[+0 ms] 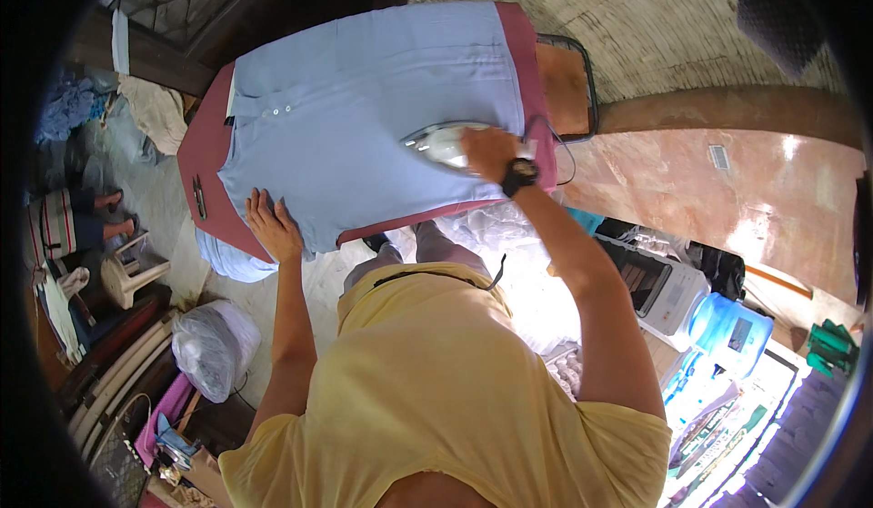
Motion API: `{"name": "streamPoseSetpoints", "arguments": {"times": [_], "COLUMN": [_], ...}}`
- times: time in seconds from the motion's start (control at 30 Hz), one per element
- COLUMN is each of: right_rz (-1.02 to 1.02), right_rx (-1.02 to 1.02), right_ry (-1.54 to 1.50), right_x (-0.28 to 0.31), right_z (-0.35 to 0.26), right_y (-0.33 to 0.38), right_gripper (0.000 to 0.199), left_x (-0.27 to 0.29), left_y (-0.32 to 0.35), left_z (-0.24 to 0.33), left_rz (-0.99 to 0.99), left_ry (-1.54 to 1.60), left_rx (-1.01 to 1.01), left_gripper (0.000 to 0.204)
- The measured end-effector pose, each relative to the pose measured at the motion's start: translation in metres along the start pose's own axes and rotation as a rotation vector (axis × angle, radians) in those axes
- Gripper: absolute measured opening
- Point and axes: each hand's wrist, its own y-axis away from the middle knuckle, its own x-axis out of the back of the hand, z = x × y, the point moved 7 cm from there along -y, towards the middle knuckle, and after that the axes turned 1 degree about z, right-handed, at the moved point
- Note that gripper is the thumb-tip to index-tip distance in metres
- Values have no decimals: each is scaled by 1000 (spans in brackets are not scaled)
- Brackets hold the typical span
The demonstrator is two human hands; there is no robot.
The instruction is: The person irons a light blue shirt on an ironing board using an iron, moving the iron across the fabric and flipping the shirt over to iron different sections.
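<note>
With twelve o'clock straight ahead of the person in yellow (446, 344), the left hand (275, 226) lies palm down at ten, its fingers loosely spread at the edge of the pale blue garment (364, 90); that forearm runs nearly straight toward twelve; the right hand (491, 153), motion-blurred, is wrapped round the handle of the iron (446, 147), its forearm slanting toward eleven, a black watch (519, 177) at the wrist; the iron sits on the garment at twelve, tip toward nine; the garment covers much of the maroon ironing board (211, 140); at three, a blue water bottle (714, 326) bears a dark label (741, 333), its print too small to read.
</note>
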Motion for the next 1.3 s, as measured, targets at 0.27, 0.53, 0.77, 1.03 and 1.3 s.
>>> {"name": "streamPoseSetpoints", "arguments": {"times": [0.27, 0.53, 0.77, 1.03, 1.3], "right_rz": [243, 406, 373, 776, 90], "right_rx": [-891, -943, -969, -760, -573], "right_ry": [-629, -630, -513, -23, -411], "right_x": [43, 0, -10, 28, -99], "right_z": [240, 311, 318, 271, 110], "right_y": [75, 30, 28, 50, 136], "right_gripper": [67, 78, 76, 70, 48], "left_x": [19, -5, -18, 7, 15], "left_y": [8, -21, 35, 74, 108], "left_z": [-40, -99, -169, -144, -101], "left_rz": [229, 39, -222, -352, -532], "left_ry": [-141, -92, 227, 175, 177], "left_rx": [179, 274, 452, 453, 634], "left_gripper": [49, 64, 68, 43, 54]}}
